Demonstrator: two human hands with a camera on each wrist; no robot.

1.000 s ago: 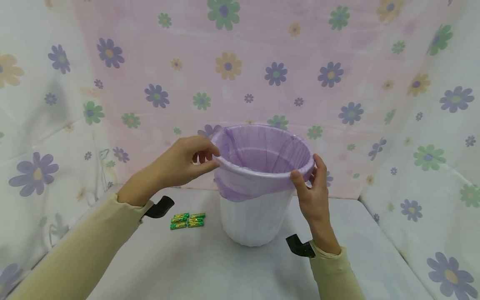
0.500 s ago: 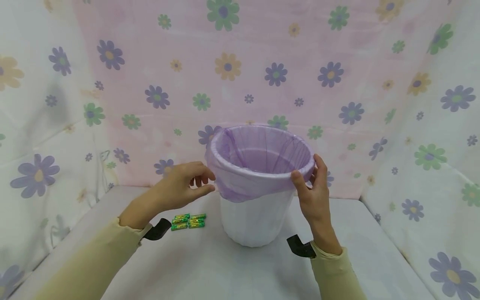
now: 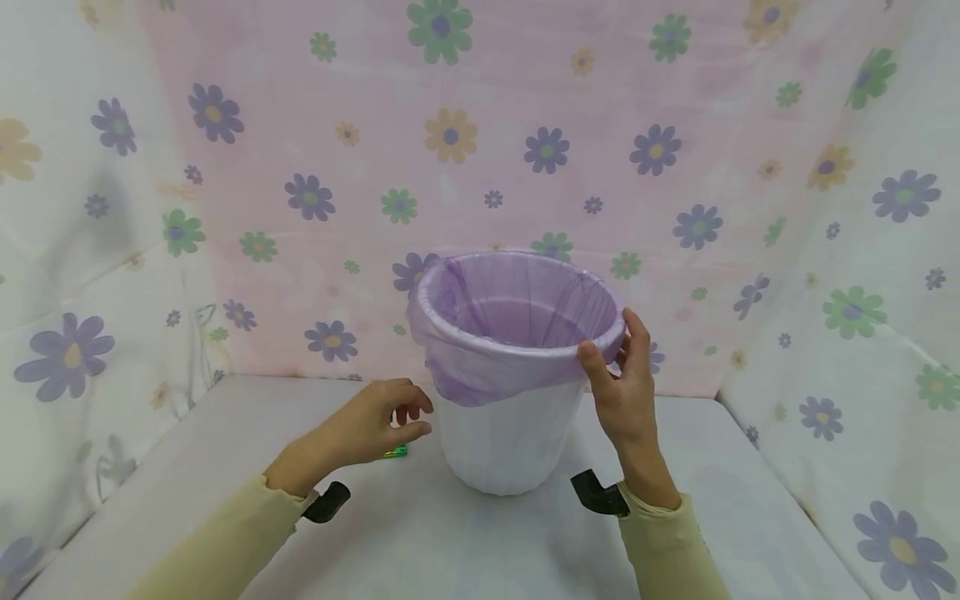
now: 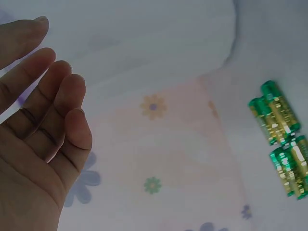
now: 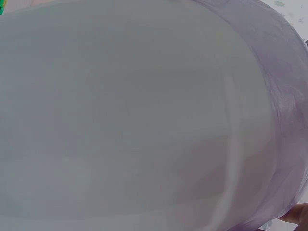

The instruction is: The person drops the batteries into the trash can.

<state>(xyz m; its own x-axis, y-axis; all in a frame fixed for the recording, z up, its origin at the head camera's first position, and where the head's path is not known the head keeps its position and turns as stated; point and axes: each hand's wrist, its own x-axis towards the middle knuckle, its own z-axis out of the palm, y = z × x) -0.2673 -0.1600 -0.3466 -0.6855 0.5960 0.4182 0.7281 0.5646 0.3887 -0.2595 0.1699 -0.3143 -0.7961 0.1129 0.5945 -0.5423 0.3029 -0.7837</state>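
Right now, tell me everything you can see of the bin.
The bin is a white plastic pail, wider at the top, standing upright on the white table in front of the flowered cloth. A thin purple liner fills its inside and folds down over the rim, hanging unevenly. The right hand holds the lined rim on its right side; the left hand is beside it, not touching.

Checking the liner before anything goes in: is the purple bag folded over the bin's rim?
Yes: purple bag drapes over white bin's rim all round the visible side.
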